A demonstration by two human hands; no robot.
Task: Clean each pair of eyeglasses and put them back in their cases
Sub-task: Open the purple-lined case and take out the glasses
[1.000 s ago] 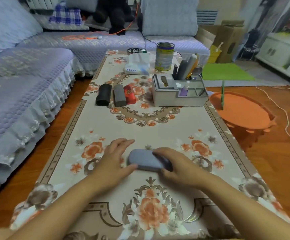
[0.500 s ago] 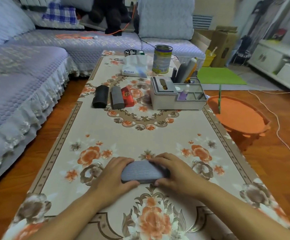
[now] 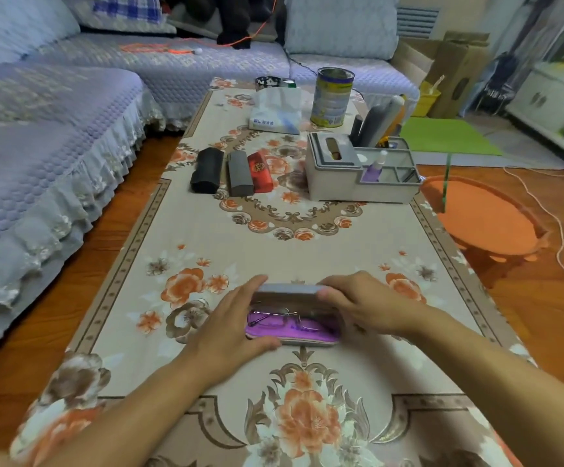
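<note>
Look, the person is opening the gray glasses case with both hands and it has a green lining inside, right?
Almost. The head view shows the lining is purple, not green. The rest holds: the left hand and right hand hold the gray glasses case open, with the glasses lying inside.

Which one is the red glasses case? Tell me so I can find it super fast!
Look at the long flowery table, toward its far end, left of the grey organizer box. Three closed cases lie side by side there: a black case, a grey case, then the red case. It is the rightmost of the three, nearest the box, and the only bright red one, with a gold mark on its lid.
</note>
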